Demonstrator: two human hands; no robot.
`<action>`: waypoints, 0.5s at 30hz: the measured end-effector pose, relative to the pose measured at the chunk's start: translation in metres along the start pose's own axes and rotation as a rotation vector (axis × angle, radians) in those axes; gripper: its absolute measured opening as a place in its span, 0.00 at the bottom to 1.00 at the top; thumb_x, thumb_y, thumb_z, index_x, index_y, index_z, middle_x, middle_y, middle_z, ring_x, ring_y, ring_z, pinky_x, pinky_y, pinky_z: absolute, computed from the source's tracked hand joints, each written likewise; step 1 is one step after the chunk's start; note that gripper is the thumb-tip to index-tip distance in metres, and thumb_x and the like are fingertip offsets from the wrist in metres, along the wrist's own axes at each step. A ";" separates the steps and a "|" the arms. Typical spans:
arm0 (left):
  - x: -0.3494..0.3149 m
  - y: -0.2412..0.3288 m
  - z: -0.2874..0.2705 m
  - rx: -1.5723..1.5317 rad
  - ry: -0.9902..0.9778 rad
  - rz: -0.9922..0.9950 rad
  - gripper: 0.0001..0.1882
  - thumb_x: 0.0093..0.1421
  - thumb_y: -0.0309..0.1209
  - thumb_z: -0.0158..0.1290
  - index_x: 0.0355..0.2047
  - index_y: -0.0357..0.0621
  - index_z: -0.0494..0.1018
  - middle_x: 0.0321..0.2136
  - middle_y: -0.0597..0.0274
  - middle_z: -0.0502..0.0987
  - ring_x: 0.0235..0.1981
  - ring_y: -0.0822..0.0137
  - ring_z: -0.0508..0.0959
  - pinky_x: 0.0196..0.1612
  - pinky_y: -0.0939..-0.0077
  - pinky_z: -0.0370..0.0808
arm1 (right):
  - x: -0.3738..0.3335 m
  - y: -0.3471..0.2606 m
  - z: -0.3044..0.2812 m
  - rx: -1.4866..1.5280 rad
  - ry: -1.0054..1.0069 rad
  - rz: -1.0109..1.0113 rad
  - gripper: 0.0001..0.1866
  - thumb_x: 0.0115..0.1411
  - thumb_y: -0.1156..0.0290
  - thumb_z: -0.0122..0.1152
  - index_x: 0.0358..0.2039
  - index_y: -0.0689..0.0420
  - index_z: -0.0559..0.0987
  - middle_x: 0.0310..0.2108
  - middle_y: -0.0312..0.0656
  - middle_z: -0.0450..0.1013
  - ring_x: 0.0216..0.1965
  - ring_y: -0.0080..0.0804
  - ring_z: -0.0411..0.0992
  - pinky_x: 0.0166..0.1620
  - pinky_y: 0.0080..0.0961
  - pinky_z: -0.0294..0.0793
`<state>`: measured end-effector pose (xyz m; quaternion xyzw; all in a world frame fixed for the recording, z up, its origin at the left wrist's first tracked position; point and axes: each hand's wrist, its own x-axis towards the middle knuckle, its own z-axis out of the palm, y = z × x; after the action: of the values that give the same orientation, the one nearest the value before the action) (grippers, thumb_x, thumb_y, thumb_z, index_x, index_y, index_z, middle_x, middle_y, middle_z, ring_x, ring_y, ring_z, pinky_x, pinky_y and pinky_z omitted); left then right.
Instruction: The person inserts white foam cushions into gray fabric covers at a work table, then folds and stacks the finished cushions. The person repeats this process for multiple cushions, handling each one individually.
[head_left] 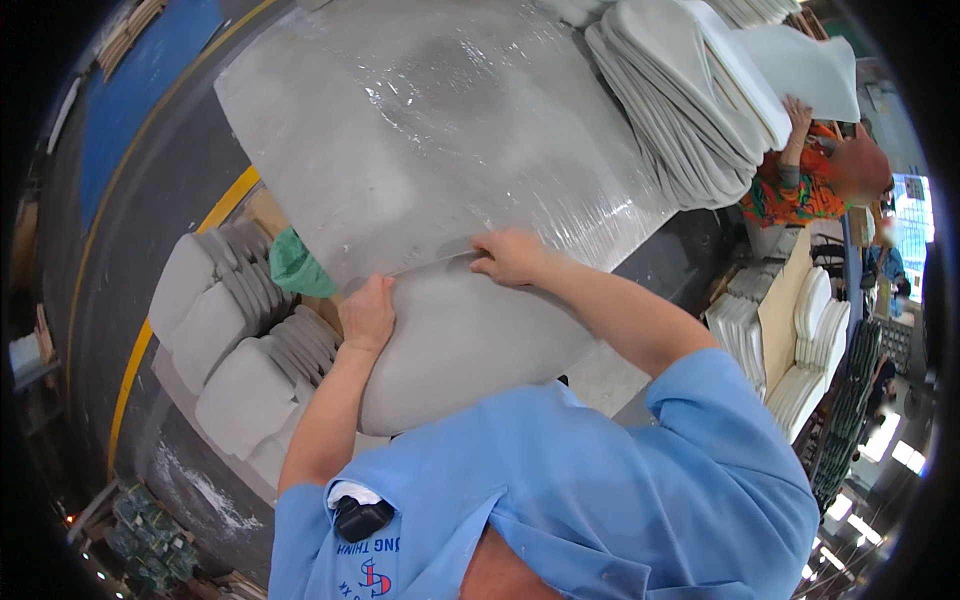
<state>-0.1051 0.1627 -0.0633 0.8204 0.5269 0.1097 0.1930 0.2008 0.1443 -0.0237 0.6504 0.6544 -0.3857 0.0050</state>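
A rounded grey foam pad (470, 340) lies in front of me against a large bundle wrapped in clear shiny film (420, 130). My left hand (367, 312) grips the pad's upper left edge with curled fingers. My right hand (510, 255) is closed on the pad's top edge further right, where a thin pale strip runs between the two hands. I cannot tell whether that strip is the pad's rim or a tool. My blue shirt hides the pad's lower part.
Grey pads are stacked at the back right (680, 110). A person in orange patterned clothes (800, 190) handles one there. More grey pad stacks (230, 340) and a green bag (295, 268) sit on the left. White pads (810, 340) stand at the right.
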 end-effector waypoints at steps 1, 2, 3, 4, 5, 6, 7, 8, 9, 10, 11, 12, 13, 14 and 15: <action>-0.001 0.001 0.002 0.009 -0.002 -0.005 0.15 0.75 0.40 0.48 0.34 0.45 0.70 0.23 0.45 0.79 0.28 0.40 0.81 0.32 0.45 0.74 | -0.004 0.007 -0.006 0.001 -0.009 0.009 0.15 0.70 0.55 0.60 0.44 0.53 0.81 0.37 0.50 0.81 0.41 0.56 0.78 0.45 0.49 0.76; -0.002 0.001 0.003 0.018 -0.005 -0.011 0.15 0.75 0.40 0.49 0.34 0.45 0.70 0.23 0.45 0.78 0.28 0.39 0.81 0.32 0.45 0.74 | -0.008 0.012 -0.010 0.002 -0.019 0.017 0.15 0.70 0.55 0.60 0.43 0.54 0.80 0.35 0.51 0.80 0.40 0.58 0.77 0.44 0.50 0.75; -0.002 0.001 0.004 0.013 -0.004 -0.004 0.15 0.75 0.40 0.48 0.33 0.45 0.70 0.22 0.45 0.78 0.28 0.40 0.81 0.32 0.44 0.74 | -0.010 0.014 -0.010 0.005 0.019 -0.005 0.14 0.70 0.56 0.59 0.42 0.54 0.80 0.35 0.50 0.80 0.40 0.57 0.77 0.44 0.50 0.75; -0.002 0.000 0.004 0.013 -0.008 0.001 0.15 0.75 0.40 0.48 0.33 0.45 0.70 0.22 0.45 0.78 0.27 0.40 0.81 0.32 0.44 0.74 | -0.011 0.016 -0.009 0.013 0.054 -0.028 0.14 0.71 0.56 0.59 0.41 0.54 0.80 0.34 0.50 0.80 0.40 0.57 0.77 0.43 0.50 0.75; -0.002 0.000 0.005 0.014 -0.012 0.006 0.15 0.75 0.40 0.48 0.33 0.45 0.70 0.22 0.45 0.78 0.27 0.40 0.80 0.32 0.44 0.74 | -0.012 0.017 -0.007 0.021 0.089 -0.051 0.14 0.71 0.56 0.59 0.41 0.54 0.80 0.34 0.50 0.80 0.39 0.57 0.77 0.43 0.50 0.75; -0.002 0.000 0.006 0.004 -0.013 0.011 0.15 0.75 0.40 0.48 0.33 0.45 0.70 0.22 0.45 0.78 0.27 0.40 0.80 0.32 0.45 0.74 | -0.012 0.019 -0.006 0.047 0.106 -0.025 0.14 0.71 0.56 0.58 0.40 0.54 0.80 0.34 0.50 0.80 0.40 0.57 0.77 0.43 0.51 0.75; -0.002 0.001 0.007 -0.005 -0.014 0.017 0.15 0.75 0.40 0.48 0.34 0.45 0.70 0.22 0.45 0.78 0.27 0.40 0.80 0.31 0.45 0.73 | -0.012 0.022 -0.004 0.076 0.124 0.002 0.13 0.71 0.56 0.58 0.40 0.53 0.80 0.34 0.49 0.80 0.41 0.56 0.78 0.43 0.52 0.75; -0.002 0.002 0.008 -0.014 -0.016 0.024 0.15 0.75 0.40 0.48 0.34 0.45 0.70 0.22 0.46 0.78 0.27 0.40 0.80 0.31 0.45 0.73 | -0.012 0.025 -0.002 0.104 0.143 0.029 0.13 0.72 0.56 0.57 0.40 0.52 0.80 0.34 0.49 0.80 0.42 0.56 0.78 0.43 0.53 0.75; -0.002 0.003 0.009 -0.018 -0.027 0.018 0.15 0.75 0.40 0.48 0.34 0.45 0.70 0.22 0.46 0.78 0.27 0.40 0.80 0.31 0.44 0.73 | -0.011 0.026 0.002 0.108 0.164 -0.011 0.13 0.71 0.56 0.57 0.40 0.52 0.80 0.33 0.49 0.80 0.42 0.56 0.78 0.43 0.53 0.74; 0.002 0.004 0.008 -0.021 -0.025 0.019 0.15 0.75 0.41 0.48 0.34 0.45 0.70 0.21 0.46 0.78 0.26 0.40 0.80 0.31 0.44 0.73 | -0.007 0.029 0.003 0.104 0.197 -0.055 0.13 0.71 0.56 0.58 0.40 0.51 0.80 0.33 0.49 0.80 0.41 0.56 0.77 0.43 0.52 0.74; 0.005 0.005 0.008 -0.025 -0.022 0.022 0.15 0.75 0.41 0.48 0.33 0.45 0.69 0.21 0.46 0.78 0.26 0.39 0.80 0.31 0.44 0.73 | -0.004 0.033 0.003 0.100 0.232 -0.100 0.12 0.71 0.56 0.58 0.40 0.51 0.80 0.32 0.49 0.80 0.41 0.56 0.77 0.43 0.52 0.74; 0.008 0.006 0.007 -0.008 -0.056 0.023 0.14 0.75 0.40 0.48 0.35 0.45 0.70 0.22 0.46 0.78 0.27 0.40 0.80 0.32 0.45 0.74 | -0.001 0.037 0.002 0.102 0.183 -0.070 0.13 0.71 0.56 0.59 0.42 0.51 0.81 0.34 0.49 0.80 0.41 0.56 0.77 0.44 0.51 0.75; 0.007 0.005 0.005 0.015 -0.090 0.018 0.13 0.75 0.39 0.49 0.37 0.45 0.71 0.23 0.46 0.78 0.28 0.40 0.80 0.32 0.46 0.74 | 0.001 0.034 -0.002 0.109 0.131 -0.045 0.13 0.70 0.55 0.59 0.44 0.51 0.81 0.35 0.49 0.81 0.42 0.56 0.78 0.45 0.50 0.75; 0.006 0.002 0.002 0.037 -0.122 0.013 0.12 0.75 0.39 0.49 0.38 0.44 0.72 0.23 0.46 0.79 0.29 0.41 0.81 0.33 0.47 0.75 | 0.000 0.032 -0.006 0.115 0.079 -0.021 0.14 0.70 0.55 0.60 0.45 0.51 0.82 0.37 0.49 0.81 0.42 0.56 0.78 0.45 0.50 0.76; 0.005 -0.002 -0.004 -0.004 -0.113 -0.009 0.11 0.74 0.38 0.50 0.41 0.44 0.73 0.29 0.46 0.80 0.34 0.43 0.81 0.36 0.50 0.75 | -0.003 0.030 -0.011 0.152 0.139 -0.023 0.16 0.70 0.54 0.60 0.48 0.51 0.82 0.40 0.50 0.81 0.45 0.55 0.78 0.48 0.48 0.76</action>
<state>-0.1064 0.1690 -0.0609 0.8226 0.5186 0.0634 0.2243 0.2329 0.1429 -0.0290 0.6663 0.6297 -0.3882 -0.0940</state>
